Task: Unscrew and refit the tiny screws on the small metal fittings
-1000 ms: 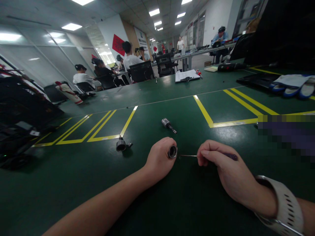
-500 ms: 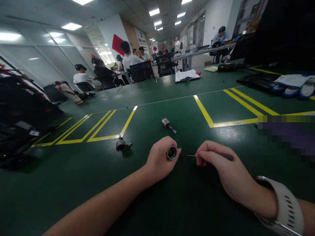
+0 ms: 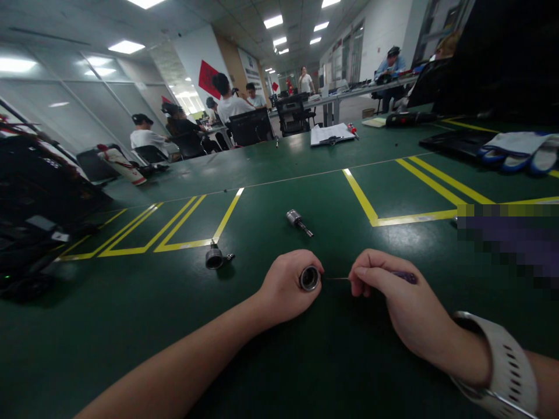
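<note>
My left hand is wrapped round a hollow metal cylinder, whose round open end faces me. My right hand pinches a thin screwdriver with a dark purple handle. The thin shaft points left toward the cylinder; whether its tip touches is too dark to tell. Beyond my hands a silver metal part with a narrow stem lies on the green table. Farther left stands a dark metal cup-shaped part, with a small metal piece beside it.
Yellow tape marks areas on the table. Farther back lie a clipboard with paper, a black power tool and white-blue gloves. Black equipment stands at the left. Several people sit in the background.
My left hand and the cylinder have moved slightly right and toward me. My right hand has shifted very slightly right with the screwdriver.
</note>
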`<state>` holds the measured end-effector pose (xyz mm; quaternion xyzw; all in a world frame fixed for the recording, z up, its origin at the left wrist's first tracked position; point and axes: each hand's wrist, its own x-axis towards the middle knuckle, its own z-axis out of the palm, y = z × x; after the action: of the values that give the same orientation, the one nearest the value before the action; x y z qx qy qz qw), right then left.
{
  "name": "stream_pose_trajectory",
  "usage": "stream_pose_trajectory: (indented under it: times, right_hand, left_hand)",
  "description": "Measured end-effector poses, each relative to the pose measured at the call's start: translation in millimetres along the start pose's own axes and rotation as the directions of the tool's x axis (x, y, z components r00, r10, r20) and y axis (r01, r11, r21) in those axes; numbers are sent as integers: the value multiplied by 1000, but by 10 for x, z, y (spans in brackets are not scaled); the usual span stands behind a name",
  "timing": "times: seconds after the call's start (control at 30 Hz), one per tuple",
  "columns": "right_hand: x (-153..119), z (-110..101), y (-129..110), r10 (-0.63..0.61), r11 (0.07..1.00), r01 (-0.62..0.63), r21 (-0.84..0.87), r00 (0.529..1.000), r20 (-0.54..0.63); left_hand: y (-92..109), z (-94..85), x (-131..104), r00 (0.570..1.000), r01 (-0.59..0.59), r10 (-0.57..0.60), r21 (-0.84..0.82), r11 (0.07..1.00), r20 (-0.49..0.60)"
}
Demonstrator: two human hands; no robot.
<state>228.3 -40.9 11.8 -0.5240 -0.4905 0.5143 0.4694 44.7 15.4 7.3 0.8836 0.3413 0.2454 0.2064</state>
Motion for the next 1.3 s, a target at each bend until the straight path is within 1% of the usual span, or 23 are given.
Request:
stream_pose_trajectory:
  times: [0.13, 0.2, 0.3, 0.4, 0.47, 0.53, 0.63, 0.73, 0.87, 0.97, 1.1, 1.17, 1.3]
  right_hand:
    - [-6, -25, 25, -14, 996, 14, 87, 1000, 2]
    - [-9, -32, 18, -28, 988, 27, 149, 1000, 3]
    - [-8, -27, -12, -48, 966, 45, 254, 999, 7]
    - [1, -11, -38, -40, 933, 39, 357, 999, -7]
    - [6, -3, -44, -40, 911, 40, 410, 999, -10]
    - [4, 0, -43, -65, 898, 60, 435, 998, -4]
    - [-20, -2, -40, -118, 902, 92, 422, 992, 36]
    - [-54, -5, -43, -143, 922, 100, 375, 986, 90]
    - [-65, -5, -46, -144, 952, 92, 291, 976, 163]
    - [-50, 1, -39, -149, 965, 105, 238, 974, 172]
    - [-37, 2, -18, -137, 971, 102, 214, 978, 157]
    - [-38, -3, -6, -135, 976, 105, 189, 978, 158]
    - [-43, -19, -3, -148, 986, 132, 104, 974, 171]
  left_hand:
    - [-2, -15, -6, 999, 7, -7, 1, 1000, 33]
    - [3, -22, -8, 1000, -17, 17, -21, 1000, 13]
    - [17, -23, -9, 996, -30, 26, -45, 999, -88]
    - [32, -12, 1, 982, 43, -49, -35, 998, -182]
    - [35, 1, 13, 968, 102, -105, -25, 995, -229]
    - [30, 15, 22, 954, 141, -141, -18, 990, -263]
    - [17, 27, 23, 948, 164, -159, -5, 986, -274]
    - [19, 19, 15, 957, 150, -136, 37, 988, -255]
    - [40, -14, 25, 977, 50, -35, 68, 996, -212]
    - [38, -23, 46, 981, 6, 2, 44, 999, -195]
    - [1, -7, 52, 978, 22, -23, -8, 1000, -205]
    - [-14, 2, 42, 978, 49, -52, -22, 999, -202]
    - [-8, 12, 23, 982, 138, -139, -17, 990, -127]
